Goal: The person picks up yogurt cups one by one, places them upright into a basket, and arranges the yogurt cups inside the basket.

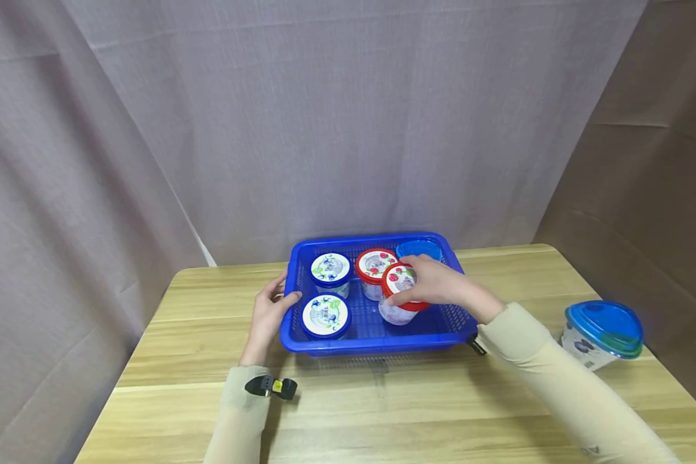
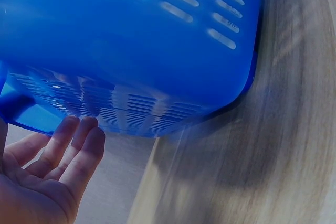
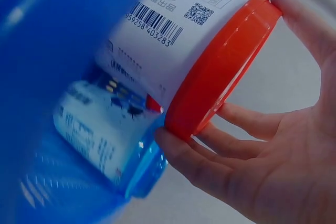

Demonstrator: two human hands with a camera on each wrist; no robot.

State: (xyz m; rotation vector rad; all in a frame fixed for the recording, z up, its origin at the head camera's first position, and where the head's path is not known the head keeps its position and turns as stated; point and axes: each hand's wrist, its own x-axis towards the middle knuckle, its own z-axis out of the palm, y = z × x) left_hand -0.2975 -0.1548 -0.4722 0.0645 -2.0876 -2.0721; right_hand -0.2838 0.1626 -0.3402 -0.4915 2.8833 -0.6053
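My right hand (image 1: 432, 280) grips a white tub with a red lid (image 1: 399, 314) by the lid's edge, thumb on one side and fingers on the other. The tub tilts inside a blue plastic basket (image 1: 377, 341). My left hand (image 1: 268, 316) holds the basket's left rim, with the thumb over the top and the fingers along the outer wall (image 2: 131, 40). Behind the held tub stands another red-lidded tub (image 1: 374, 265). Two tubs with dark blue lids, one rear (image 1: 331, 267) and one front (image 1: 325, 316), stand at the basket's left. A clear-blue-lidded tub (image 1: 419, 249) sits in the back right corner.
Another tub with a clear blue lid (image 1: 603, 332) stands outside the basket, at the right of the wooden table (image 1: 354, 412). Grey cloth (image 1: 325, 129) hangs close behind the table, and brown cloth (image 1: 644, 193) hangs at the right.
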